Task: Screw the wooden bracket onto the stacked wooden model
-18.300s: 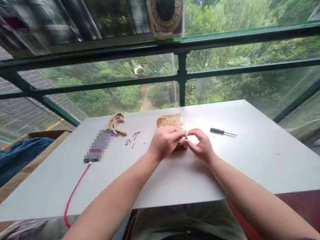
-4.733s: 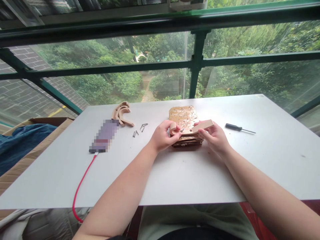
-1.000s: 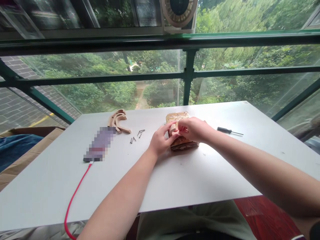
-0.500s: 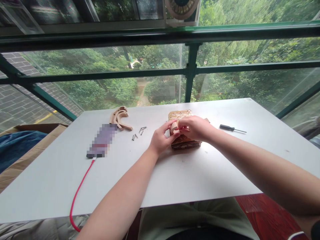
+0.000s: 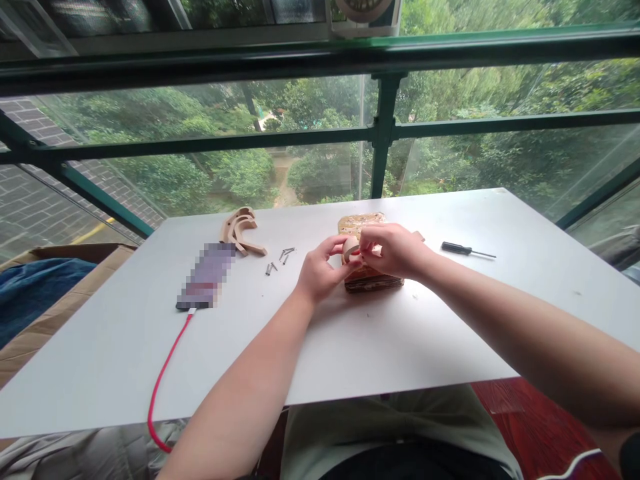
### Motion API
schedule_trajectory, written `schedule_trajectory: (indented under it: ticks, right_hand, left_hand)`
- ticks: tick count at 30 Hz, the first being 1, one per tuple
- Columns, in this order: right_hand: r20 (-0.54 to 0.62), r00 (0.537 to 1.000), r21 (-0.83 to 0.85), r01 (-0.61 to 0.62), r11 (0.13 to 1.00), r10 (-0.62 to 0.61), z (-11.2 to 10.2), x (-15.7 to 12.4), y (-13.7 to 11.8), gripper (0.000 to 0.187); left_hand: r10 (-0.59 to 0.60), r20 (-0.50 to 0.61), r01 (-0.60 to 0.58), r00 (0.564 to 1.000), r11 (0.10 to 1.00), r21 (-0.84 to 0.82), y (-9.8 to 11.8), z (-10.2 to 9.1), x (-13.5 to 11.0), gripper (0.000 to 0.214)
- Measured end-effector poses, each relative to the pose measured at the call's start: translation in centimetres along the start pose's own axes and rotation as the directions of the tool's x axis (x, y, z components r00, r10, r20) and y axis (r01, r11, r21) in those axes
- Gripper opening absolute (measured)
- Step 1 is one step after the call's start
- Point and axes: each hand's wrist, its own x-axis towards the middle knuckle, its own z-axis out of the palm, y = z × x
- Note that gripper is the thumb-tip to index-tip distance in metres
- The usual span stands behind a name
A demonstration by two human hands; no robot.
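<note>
My left hand (image 5: 319,271) pinches the rounded end of a tan wooden piece (image 5: 349,247) held just above a stack of brown laser-cut wooden sheets (image 5: 371,281). My right hand (image 5: 393,249) lies over the same piece from the right, fingers closed on it near my left fingertips. The far tip of the piece (image 5: 418,235) pokes out behind my right hand. Most of the piece is hidden by my fingers.
Curved wooden pieces (image 5: 239,229) and several small screws (image 5: 278,259) lie left of the stack. A phone (image 5: 206,284) with a red cable (image 5: 163,383) lies further left. A black screwdriver (image 5: 465,250) rests to the right. A cardboard box with blue cloth (image 5: 35,293) stands beside the white table (image 5: 410,340).
Both hands stay on the wooden piece over the stack; my right fingers have shifted slightly along it. The view has tilted down a little.
</note>
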Motion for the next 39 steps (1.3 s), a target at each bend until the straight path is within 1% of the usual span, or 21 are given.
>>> schedule_trajectory:
  ticks: [2, 4, 8, 10, 12, 15, 17, 19, 23, 25, 27, 29, 31, 35, 39]
  right_hand:
    - [0.025, 0.998, -0.036, -0.053, 0.998, 0.054, 0.0, -0.3, -0.2, 0.005]
    - [0.032, 0.997, -0.055, -0.073, 0.996, 0.075, 0.1, -0.6, -0.2, 0.006]
    - [0.067, 0.998, -0.069, -0.011, 0.998, 0.015, 0.5, -0.6, 0.0, 0.008]
    - [0.098, 0.995, -0.087, -0.004, 0.996, 0.012, 0.5, -0.4, 0.1, 0.009]
    - [0.12, 0.991, -0.115, -0.052, 0.992, 0.066, 0.3, -0.2, -0.1, 0.008]
    - [0.129, 0.974, -0.156, -0.164, 0.974, 0.185, 0.0, -0.1, -0.5, 0.007]
    - [0.127, 0.965, -0.172, -0.208, 0.963, 0.231, -0.1, 0.0, -0.8, 0.008]
    - [0.126, 0.962, -0.187, -0.216, 0.958, 0.241, 0.0, 0.2, -1.0, 0.009]
    - [0.15, 0.964, -0.236, -0.18, 0.955, 0.219, 0.4, 0.5, -1.3, 0.01]
    - [0.15, 0.967, -0.263, -0.164, 0.951, 0.208, 0.7, 0.6, -1.5, 0.013]
    - [0.141, 0.97, -0.276, -0.155, 0.949, 0.2, 0.9, 0.6, -1.6, 0.016]
    - [0.138, 0.97, -0.265, -0.158, 0.951, 0.2, 1.0, 0.4, -1.7, 0.014]
    - [0.137, 0.97, -0.246, -0.162, 0.956, 0.2, 1.1, 0.2, -1.7, 0.011]
    - [0.13, 0.974, -0.203, -0.16, 0.966, 0.188, 1.0, 0.0, -1.3, 0.009]
    - [0.153, 0.974, -0.084, -0.155, 0.984, 0.166, 0.6, 0.2, -0.9, 0.01]
  left_hand:
    - [-0.018, 0.026, 0.017, 1.0, 1.0, 0.02, 0.0, -0.4, -0.1, 0.049]
    - [-0.023, 0.053, 0.021, 0.998, 0.999, 0.03, -0.1, -0.6, -0.1, 0.046]
    - [-0.034, 0.116, 0.031, 0.993, 0.999, 0.022, -0.4, -0.9, 0.0, 0.04]
    - [-0.037, 0.139, 0.035, 0.99, 0.999, 0.014, -0.5, -0.9, 0.0, 0.038]
    - [-0.033, 0.152, 0.032, 0.988, 0.999, 0.015, -0.5, -0.8, 0.0, 0.037]
    - [-0.026, 0.16, 0.02, 0.987, 0.999, 0.036, -0.5, -0.8, 0.0, 0.036]
    - [-0.023, 0.166, 0.014, 0.986, 0.998, 0.055, -0.5, -0.8, 0.0, 0.034]
    - [-0.024, 0.174, 0.012, 0.985, 0.997, 0.07, -0.4, -0.9, 0.0, 0.032]
    - [-0.028, 0.195, 0.006, 0.98, 0.994, 0.109, -0.2, -1.1, 0.0, 0.026]
    - [-0.027, 0.19, -0.001, 0.981, 0.989, 0.145, -0.2, -1.0, -0.1, 0.023]
    - [-0.027, 0.142, -0.001, 0.989, 0.981, 0.192, -0.1, -0.7, -0.2, 0.02]
    - [-0.027, 0.079, 0.008, 0.996, 0.974, 0.227, -0.1, -0.2, -0.2, 0.017]
    - [-0.023, 0.04, 0.012, 0.999, 0.971, 0.24, -0.1, 0.2, -0.3, 0.015]
    - [-0.005, 0.035, -0.003, 0.999, 0.974, 0.228, -0.2, 0.4, -0.2, 0.015]
    - [0.005, 0.051, -0.015, 0.999, 0.978, 0.208, -0.2, 0.2, -0.1, 0.015]
